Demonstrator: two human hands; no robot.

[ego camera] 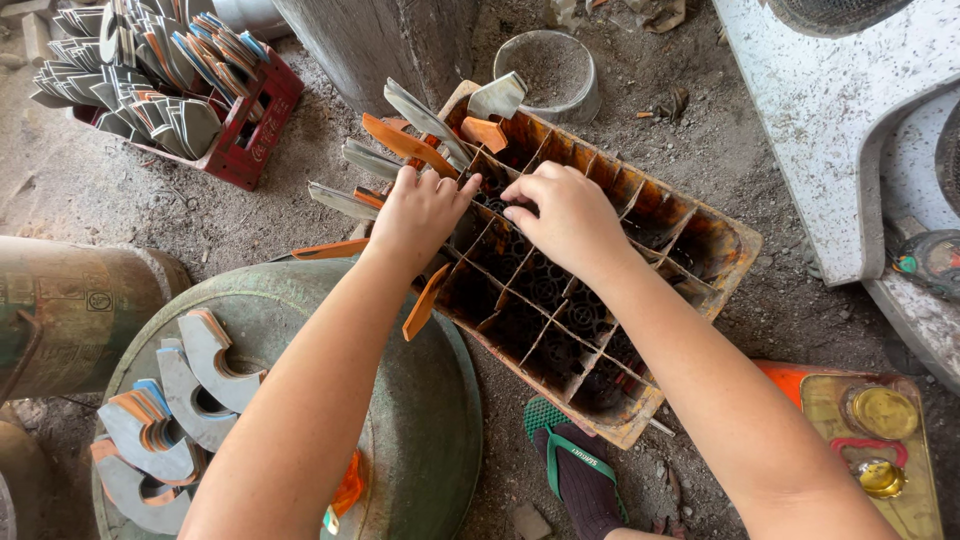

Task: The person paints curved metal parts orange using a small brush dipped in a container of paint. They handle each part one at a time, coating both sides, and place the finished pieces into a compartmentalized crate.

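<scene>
A worn orange crate (700,262) divided into square compartments is seen lying on the dirt floor (130,200), its cells lined with dark round plastic pieces. Both hands are placed over its upper-left cells. The left hand (422,210) is laid at the crate's edge with its fingers (440,185) curled down among grey and orange curved blades (400,140) that are stood upright in the cells; whether a blade is actually gripped cannot be told. The right hand (570,215) is set just beside it, its fingers (518,195) bent and pressed into a neighbouring cell, and what they close on is hidden.

A loose orange strip (424,302) is leaned against the crate's near side. A round green metal drum top (420,420) is seen below the left forearm, with more curved grey pieces (190,385) stacked on it. A red crate (255,135) packed with similar blades is stood at upper left. A green sandal (575,465) is visible by the crate's lower corner.
</scene>
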